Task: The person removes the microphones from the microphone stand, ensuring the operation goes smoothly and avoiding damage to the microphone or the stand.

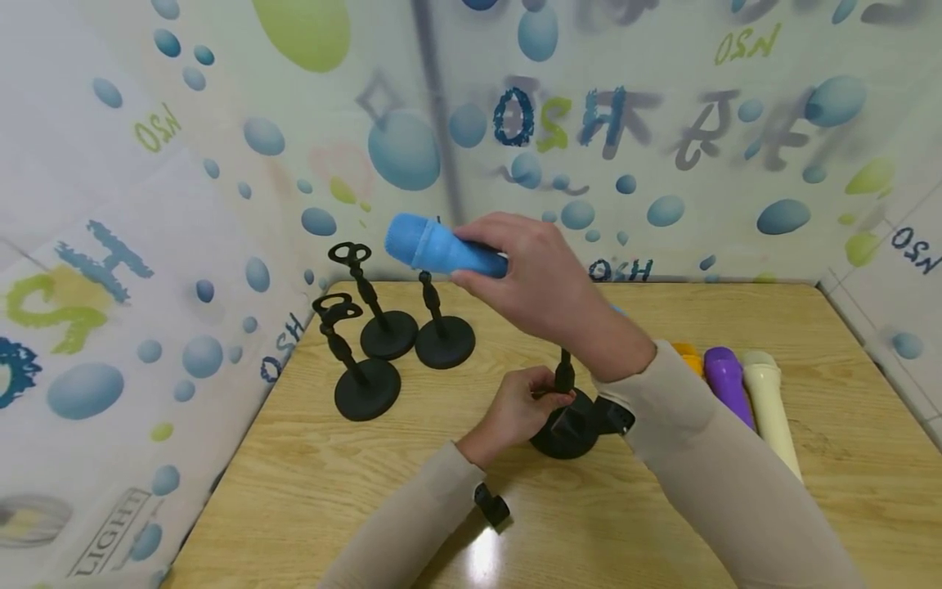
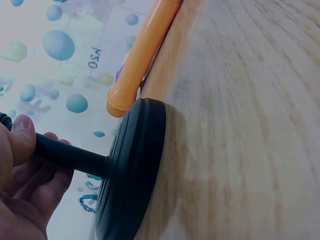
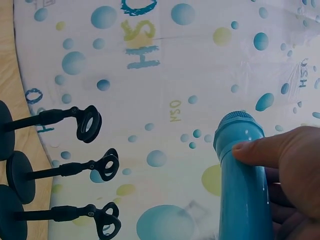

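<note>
A blue microphone (image 1: 427, 244) is in my right hand (image 1: 540, 274), raised above the table with its mesh head toward the left. In the right wrist view, the thumb lies along the microphone (image 3: 242, 185) just below its head. My left hand (image 1: 515, 413) pinches the pole of a black desktop microphone stand (image 1: 565, 442), whose top is hidden behind my right forearm. The left wrist view shows the thumb and fingers around that pole, with the round base (image 2: 132, 170) close at the wooden tabletop.
Three more black stands, a front one (image 1: 368, 388), a back one (image 1: 388, 334) and another (image 1: 445, 342), are grouped at the left. Orange (image 1: 688, 356), purple (image 1: 727, 384) and cream (image 1: 769, 401) microphones lie at the right. Patterned sheeting (image 1: 471, 204) borders the table (image 1: 294, 491).
</note>
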`<state>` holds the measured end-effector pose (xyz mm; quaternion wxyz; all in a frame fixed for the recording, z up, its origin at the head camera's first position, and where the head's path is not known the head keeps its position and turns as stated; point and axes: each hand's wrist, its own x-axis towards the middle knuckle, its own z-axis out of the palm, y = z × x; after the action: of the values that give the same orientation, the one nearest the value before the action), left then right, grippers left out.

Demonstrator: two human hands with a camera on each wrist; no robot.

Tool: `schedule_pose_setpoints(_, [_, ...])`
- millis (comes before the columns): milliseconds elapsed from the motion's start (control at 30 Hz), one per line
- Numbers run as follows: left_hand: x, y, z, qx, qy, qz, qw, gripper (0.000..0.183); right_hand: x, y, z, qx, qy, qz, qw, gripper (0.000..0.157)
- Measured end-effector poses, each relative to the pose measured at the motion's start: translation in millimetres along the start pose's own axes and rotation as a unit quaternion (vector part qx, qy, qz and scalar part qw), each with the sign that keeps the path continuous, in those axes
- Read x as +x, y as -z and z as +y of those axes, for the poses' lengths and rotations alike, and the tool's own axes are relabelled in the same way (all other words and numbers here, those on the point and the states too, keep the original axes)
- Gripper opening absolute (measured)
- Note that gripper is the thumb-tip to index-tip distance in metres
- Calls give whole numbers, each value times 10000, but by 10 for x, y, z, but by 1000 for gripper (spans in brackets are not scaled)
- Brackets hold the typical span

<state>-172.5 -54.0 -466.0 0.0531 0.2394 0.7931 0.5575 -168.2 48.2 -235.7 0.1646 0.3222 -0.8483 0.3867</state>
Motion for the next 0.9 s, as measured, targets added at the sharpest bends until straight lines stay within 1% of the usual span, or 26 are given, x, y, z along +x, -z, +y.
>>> schedule_pose_setpoints(233, [0,-2,-29,-114,-46,-2,9999,3,65,-28,-72,-25,125,-13,9999,46])
schedule_pose_setpoints(433, [13,-4,-45,-398,-31,-163,9991,6,128,-83,-115,-111,256,-147,9995,46])
schedule_pose_setpoints(667, [7,24,-64,-89,-290,-171,9994,4,189,-120,-158,-450,374,-348,9977,45])
schedule_pose_setpoints(900, [15,45,-82,-44,-246,-252,9994,9,245,-138,-215,-564,736,-525,9943,44])
